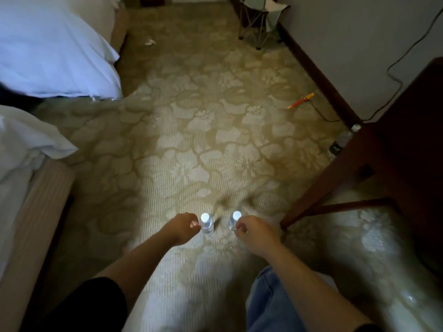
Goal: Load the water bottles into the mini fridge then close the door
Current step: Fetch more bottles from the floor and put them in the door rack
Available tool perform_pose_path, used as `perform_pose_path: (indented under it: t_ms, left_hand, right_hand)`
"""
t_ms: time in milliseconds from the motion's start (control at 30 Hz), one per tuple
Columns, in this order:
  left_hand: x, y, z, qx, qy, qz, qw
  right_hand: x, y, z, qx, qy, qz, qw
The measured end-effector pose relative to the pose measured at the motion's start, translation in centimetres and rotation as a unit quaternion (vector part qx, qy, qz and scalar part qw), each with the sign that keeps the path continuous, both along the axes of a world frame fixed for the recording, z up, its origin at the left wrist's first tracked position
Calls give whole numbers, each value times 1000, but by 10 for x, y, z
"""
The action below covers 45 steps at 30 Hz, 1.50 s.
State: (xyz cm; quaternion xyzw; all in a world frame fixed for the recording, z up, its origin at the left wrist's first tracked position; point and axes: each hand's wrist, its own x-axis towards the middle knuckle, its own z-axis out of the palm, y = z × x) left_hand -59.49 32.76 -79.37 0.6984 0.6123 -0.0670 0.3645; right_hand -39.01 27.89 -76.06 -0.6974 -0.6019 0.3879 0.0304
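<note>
Left hand [184,226] curled at left bottle [207,227], right hand [254,232] at right bottle [231,223], both standing caps-up; can't tell if either grip's pinching.

A black sleeve [100,305] is noted on the left upper arm, ended above the elbow. A dark sleeve edge [369,328] is recorded on the right arm. Blue denim trousers [268,305] are worn; both forearms are left uncovered.

A bottle [341,142] was half hidden behind the edge of the wooden cabinet [407,130], its label too small to read; beyond the cabinet, a folding chair [257,22] was cut off.
</note>
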Motion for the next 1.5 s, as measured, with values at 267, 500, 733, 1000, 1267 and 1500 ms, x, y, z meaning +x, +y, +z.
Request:
perform_pose_path:
  t_ms: [267,500,733,1000,1267,1500]
  left_hand:
    - [29,49,-93,-10,50,13,999]
    - [38,74,-156,-21,150,-32,988]
    - [43,82,-190,-7,181,-50,982]
    - [43,76,-179,28,183,-93,978]
    - [30,62,-82,84,113,-182,973]
    - [26,46,36,192,16,-234,953]
  right_hand:
    - [6,55,-79,-36,46,-34,998]
    - [21,87,-128,-74,28,-28,996]
    - [27,111,-136,-76,47,-29,996]
    - [35,105,-134,-79,58,-23,995]
    - [27,67,-96,-75,22,53,996]
    - [23,34,-34,5,95,3,995]
